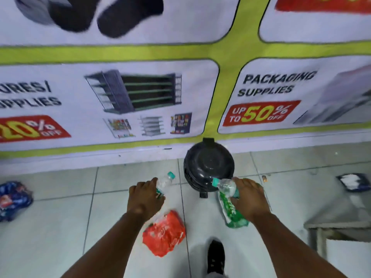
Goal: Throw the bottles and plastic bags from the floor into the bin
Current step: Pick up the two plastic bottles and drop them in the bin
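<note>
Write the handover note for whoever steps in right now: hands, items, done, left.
Left hand: holds a clear bottle and a red plastic bag.
Right hand: holds a second clear bottle and a green plastic bag.
Black bin: against the wall just ahead, lid shut.
Done: these four picked up.
Left: open the lid, drop them in, then fetch the blue bag at far left and the dark packet at right.
</note>
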A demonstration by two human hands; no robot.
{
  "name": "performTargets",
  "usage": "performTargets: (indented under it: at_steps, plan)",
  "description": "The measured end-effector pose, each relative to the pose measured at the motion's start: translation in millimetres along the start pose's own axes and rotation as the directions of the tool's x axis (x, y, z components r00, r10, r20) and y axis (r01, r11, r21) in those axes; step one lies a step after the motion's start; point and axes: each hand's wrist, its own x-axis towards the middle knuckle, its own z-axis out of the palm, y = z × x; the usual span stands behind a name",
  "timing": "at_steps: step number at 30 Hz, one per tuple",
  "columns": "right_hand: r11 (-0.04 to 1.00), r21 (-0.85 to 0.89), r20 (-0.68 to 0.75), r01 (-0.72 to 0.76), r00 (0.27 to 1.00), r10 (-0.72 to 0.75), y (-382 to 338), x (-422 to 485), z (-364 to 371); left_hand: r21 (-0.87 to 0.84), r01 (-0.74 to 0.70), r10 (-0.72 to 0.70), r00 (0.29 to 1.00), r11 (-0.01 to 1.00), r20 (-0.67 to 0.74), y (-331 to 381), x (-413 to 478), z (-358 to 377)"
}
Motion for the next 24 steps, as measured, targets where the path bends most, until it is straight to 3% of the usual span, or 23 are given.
performTargets:
  at_steps: [8, 15, 24]
  plan:
    - [0.999, -0.029, -0.161, 0.041, 0.986, -0.045, -57, -5, -148, -0.017, -0.158, 0.152, 0.971, 0.987, -0.185, 53, 2, -158]
    - [0.996, -0.029, -0.253, 0.085, 0.963, -0.09, -96, 4, -223, 0.052, -0.226, 0.231, 0.925, 0.973, -0.303, 84, -3, -249]
    - [0.997, 0.061, -0.272, 0.057, 0.961, -0.038, -100, 51, -207, 0.071, -0.214, 0.225, 0.901, 0.974, -0.371, 91, 30, -263]
